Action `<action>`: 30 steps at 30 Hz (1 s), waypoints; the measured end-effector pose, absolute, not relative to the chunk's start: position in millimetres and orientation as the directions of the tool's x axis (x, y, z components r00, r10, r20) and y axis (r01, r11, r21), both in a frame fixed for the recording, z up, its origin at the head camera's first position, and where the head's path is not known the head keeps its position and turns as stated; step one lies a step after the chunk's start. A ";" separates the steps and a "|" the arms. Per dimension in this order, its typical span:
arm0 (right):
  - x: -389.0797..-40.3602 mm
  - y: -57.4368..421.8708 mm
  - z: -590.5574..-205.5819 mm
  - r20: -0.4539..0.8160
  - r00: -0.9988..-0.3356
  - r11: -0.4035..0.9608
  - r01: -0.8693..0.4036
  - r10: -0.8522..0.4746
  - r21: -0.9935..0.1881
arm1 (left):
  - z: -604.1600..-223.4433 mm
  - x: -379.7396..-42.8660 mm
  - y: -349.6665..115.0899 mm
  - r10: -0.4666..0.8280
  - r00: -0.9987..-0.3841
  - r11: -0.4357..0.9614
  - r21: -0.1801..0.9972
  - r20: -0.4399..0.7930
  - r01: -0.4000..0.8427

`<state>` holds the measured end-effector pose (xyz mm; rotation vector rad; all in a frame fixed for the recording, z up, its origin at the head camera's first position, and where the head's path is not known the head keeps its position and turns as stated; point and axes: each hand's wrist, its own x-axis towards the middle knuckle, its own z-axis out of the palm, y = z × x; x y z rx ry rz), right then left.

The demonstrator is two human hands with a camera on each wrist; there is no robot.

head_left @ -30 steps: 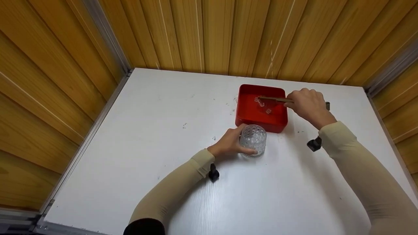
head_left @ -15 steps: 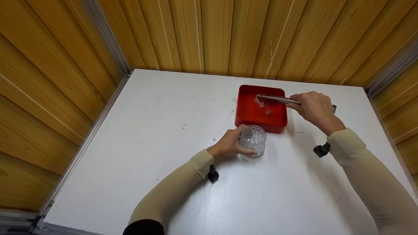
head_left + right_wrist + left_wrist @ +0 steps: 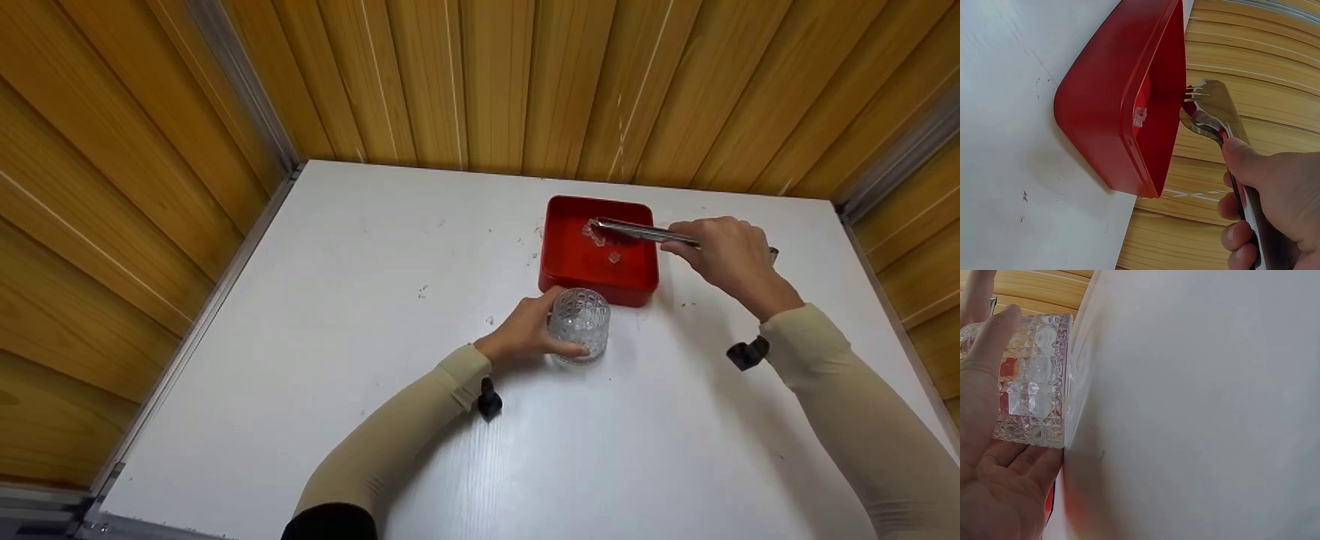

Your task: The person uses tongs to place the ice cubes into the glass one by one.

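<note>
White table (image 3: 300, 300), bright glare streak (image 3: 480, 465) toward the near side. Surface is scuffed — small dark marks (image 3: 422, 292) scattered across it, a few more specks farther right. Yellow-brown wood-look planks on three sides: back wall (image 3: 495, 82), left wall (image 3: 112, 187), right wall (image 3: 922, 262). Pale lines run along some planks; white scratches (image 3: 621, 142) on the back one, right of center. Grey metal post (image 3: 244, 82) in the back left corner, second metal post (image 3: 900, 169) back right. Metal rail (image 3: 202, 322) along the table's left edge. Left wrist view is mostly blurry tabletop — planks only at upper left.
</note>
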<state>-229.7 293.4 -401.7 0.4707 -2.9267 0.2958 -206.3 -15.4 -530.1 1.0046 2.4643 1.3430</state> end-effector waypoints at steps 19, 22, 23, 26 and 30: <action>-197.8 287.7 -396.8 0.316 -0.852 0.879 -0.467 -0.419 -0.095 | -526.9 -206.8 -17.9 0.636 -0.755 0.346 0.816 0.158 0.462; -191.1 285.7 -396.5 0.327 -0.838 0.871 -0.485 -0.438 -0.078 | -526.2 -206.1 -18.6 0.638 -0.754 0.346 0.818 0.155 0.460; -188.6 285.4 -396.3 0.334 -0.832 0.868 -0.492 -0.443 -0.073 | -526.0 -205.8 -18.5 0.638 -0.754 0.349 0.815 0.155 0.463; -180.8 285.0 -396.4 0.361 -0.806 0.851 -0.521 -0.469 -0.058 | -525.6 -204.3 -18.2 0.639 -0.755 0.356 0.813 0.148 0.461; -169.5 285.5 -396.8 0.399 -0.766 0.826 -0.563 -0.505 -0.035 | -525.2 -202.8 -18.0 0.641 -0.756 0.359 0.818 0.134 0.450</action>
